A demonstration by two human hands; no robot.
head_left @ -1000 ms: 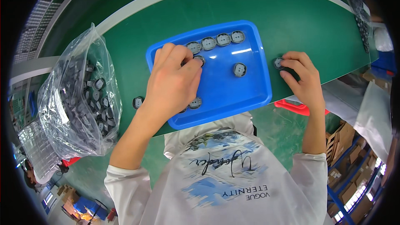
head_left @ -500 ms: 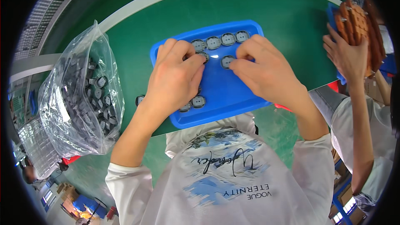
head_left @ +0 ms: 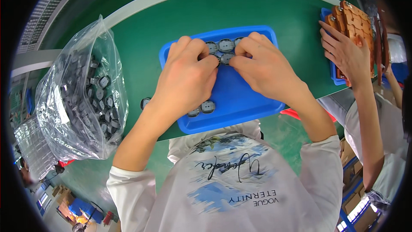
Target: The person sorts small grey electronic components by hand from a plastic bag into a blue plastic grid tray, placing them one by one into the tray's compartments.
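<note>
A blue tray [head_left: 240, 111] lies on the green table with several small grey rounded plastic parts with dark rims in it. Over its upper middle, my right hand [head_left: 268, 66] is closed, thumb and fingers pinching one grey plastic part [head_left: 226, 59]. Close beside that, my left hand [head_left: 185, 75] is closed at another grey part, mostly hidden by its fingertips. A row of grey parts [head_left: 225, 45] runs along the tray's far side, partly covered by my fingers. Near my left wrist, more grey parts [head_left: 208, 106] sit at the tray's near left.
An open clear plastic bag [head_left: 81, 103] full of grey parts stands at the left. One loose grey part [head_left: 145, 102] lies by my left forearm. At the right, a co-worker's hand [head_left: 349, 56] rests against a stack of orange-brown plates [head_left: 358, 25] in a blue tray.
My right hand has moved left with its grey part, bringing it close to my left fingertips. The co-worker's hand and the orange-brown stack have shifted a little left in view.
</note>
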